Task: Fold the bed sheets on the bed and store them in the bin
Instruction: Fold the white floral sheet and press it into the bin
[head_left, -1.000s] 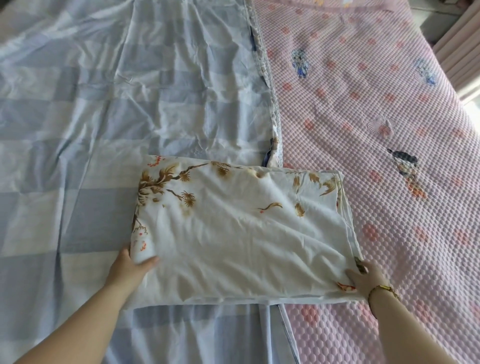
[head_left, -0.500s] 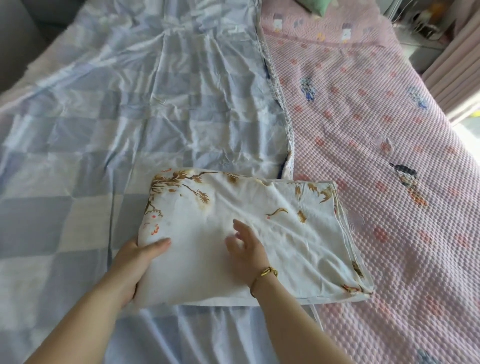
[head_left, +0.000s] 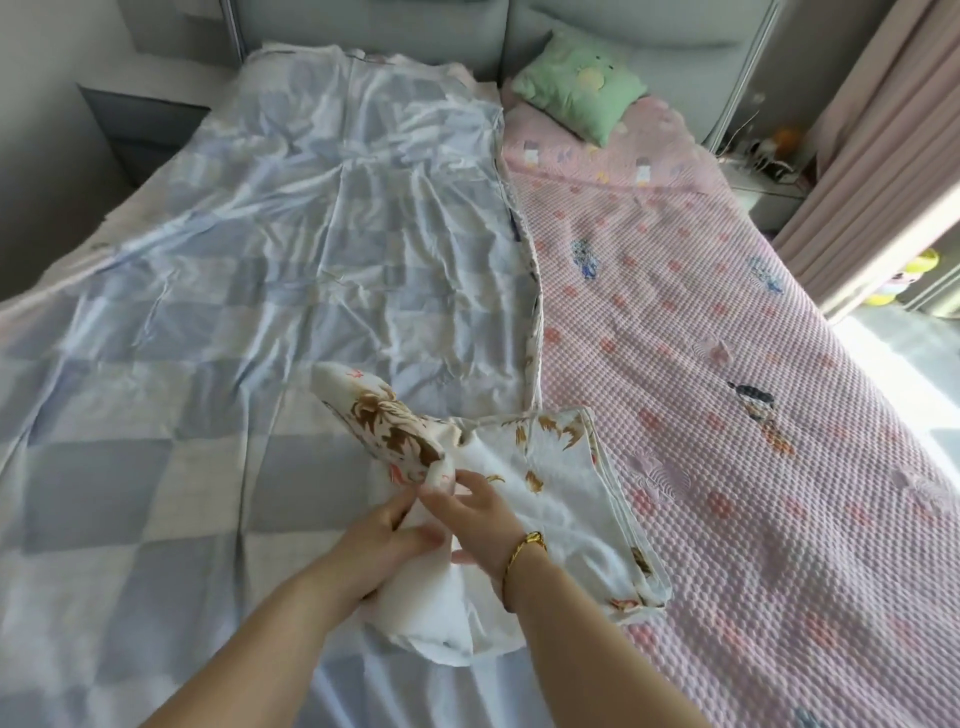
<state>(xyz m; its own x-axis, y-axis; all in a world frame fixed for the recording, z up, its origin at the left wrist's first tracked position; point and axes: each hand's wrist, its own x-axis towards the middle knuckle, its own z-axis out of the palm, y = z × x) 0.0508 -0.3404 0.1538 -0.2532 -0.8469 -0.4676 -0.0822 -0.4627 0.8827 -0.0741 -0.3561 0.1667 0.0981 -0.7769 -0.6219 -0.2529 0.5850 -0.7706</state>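
Since half a second earlier, the left end of the folded white sheet with brown leaf print (head_left: 566, 499) had come up off the bed and curled over toward 3 o'clock, and the view had risen to take in the bed's head. The left hand (head_left: 382, 543) gripped that bunched left end, its fingers (head_left: 402, 512) and thumb curled round the cloth. The right hand (head_left: 480, 519), with a gold bracelet (head_left: 524, 552) at the wrist, lay on the sheet's middle with fairly straight fingers (head_left: 441, 493) pressing where the raised flap bent. The sheet sat at 6 o'clock in the view, near the bed's foot. Its right part lay flat across the seam between the wrinkled blue-and-white checked sheet (head_left: 260, 312), spread toward 9 o'clock, and the pink quilted bed cover (head_left: 727, 415) toward 3 o'clock. A small green pillow (head_left: 576, 85) rested at 12 o'clock against the grey padded headboard (head_left: 649, 41). Pink curtains (head_left: 883, 156) hung at 2 o'clock.
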